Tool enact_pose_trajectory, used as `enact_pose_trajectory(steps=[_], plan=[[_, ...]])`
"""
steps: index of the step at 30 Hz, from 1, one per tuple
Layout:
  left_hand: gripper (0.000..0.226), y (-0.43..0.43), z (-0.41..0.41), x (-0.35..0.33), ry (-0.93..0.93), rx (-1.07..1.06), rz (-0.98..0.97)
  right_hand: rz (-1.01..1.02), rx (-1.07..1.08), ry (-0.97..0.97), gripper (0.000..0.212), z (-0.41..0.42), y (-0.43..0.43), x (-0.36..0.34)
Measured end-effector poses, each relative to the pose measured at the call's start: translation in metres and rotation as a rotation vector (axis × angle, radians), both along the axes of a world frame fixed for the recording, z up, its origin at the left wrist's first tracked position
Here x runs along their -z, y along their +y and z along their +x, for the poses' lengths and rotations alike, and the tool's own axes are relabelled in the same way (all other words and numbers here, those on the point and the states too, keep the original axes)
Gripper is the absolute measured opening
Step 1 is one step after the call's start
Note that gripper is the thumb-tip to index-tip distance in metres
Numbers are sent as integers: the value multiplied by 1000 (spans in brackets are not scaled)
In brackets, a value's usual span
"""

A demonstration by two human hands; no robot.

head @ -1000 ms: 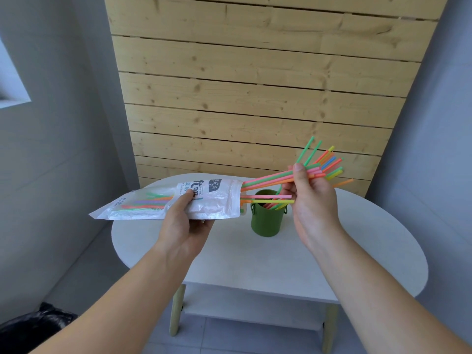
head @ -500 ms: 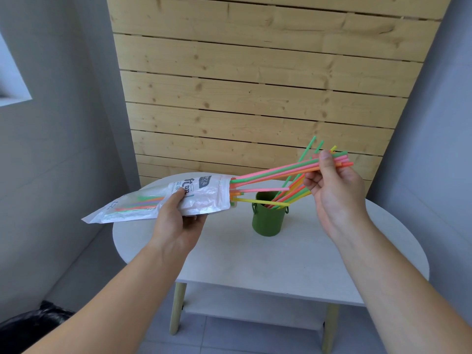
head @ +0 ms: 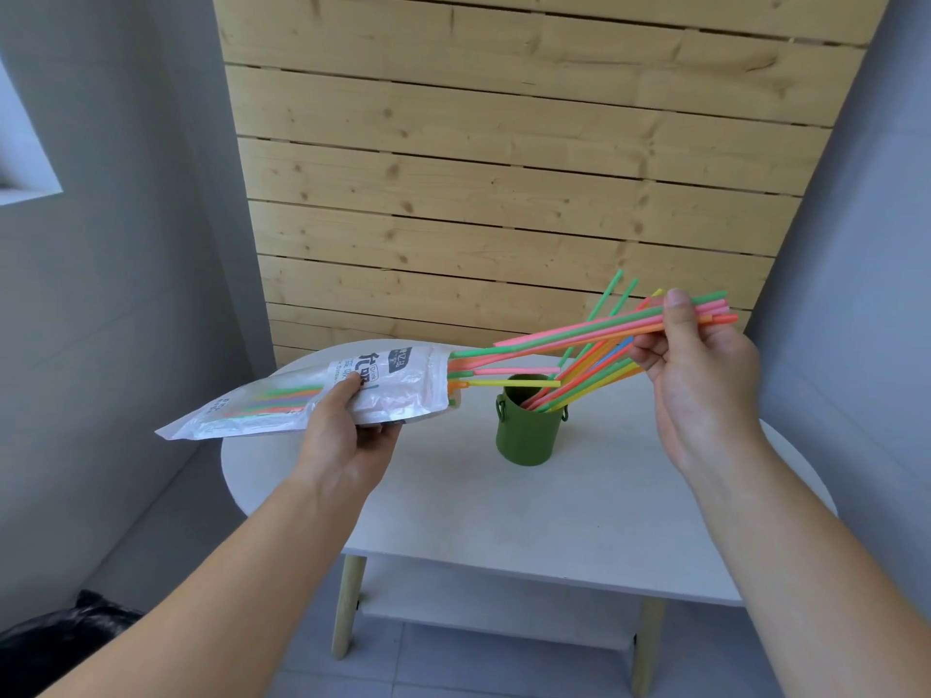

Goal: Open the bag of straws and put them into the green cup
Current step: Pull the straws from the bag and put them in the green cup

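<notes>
The left hand (head: 347,435) grips the bag (head: 322,395) level with its open mouth toward the green cup (head: 526,428), so straws slide out sideways. The right hand (head: 705,375) pinches a bundle of straws (head: 594,331) near their far ends, above and right of the cup; some tails seem just inside the bag. Other straws lean in the cup on the table (head: 579,501).

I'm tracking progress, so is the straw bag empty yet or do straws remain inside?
Not empty. Coloured straws show through the bag held by the left hand, and more poke from its open mouth.
</notes>
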State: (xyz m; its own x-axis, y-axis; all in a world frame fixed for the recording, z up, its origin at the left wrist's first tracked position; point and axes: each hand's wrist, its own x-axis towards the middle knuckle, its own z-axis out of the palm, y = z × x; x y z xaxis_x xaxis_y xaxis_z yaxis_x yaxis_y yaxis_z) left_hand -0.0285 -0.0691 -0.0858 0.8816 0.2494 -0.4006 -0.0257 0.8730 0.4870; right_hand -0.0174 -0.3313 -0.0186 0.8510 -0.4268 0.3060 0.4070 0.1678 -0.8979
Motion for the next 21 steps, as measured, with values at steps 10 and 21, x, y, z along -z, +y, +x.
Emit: enact_pose_trajectory(steps=[10, 21], plan=[[7, -1, 0, 3, 6, 3, 32, -55, 124, -14, 22, -1, -20, -2], [6, -6, 0, 8, -38, 28, 69, -284, 351, -45, 31, -9, -38, 4]])
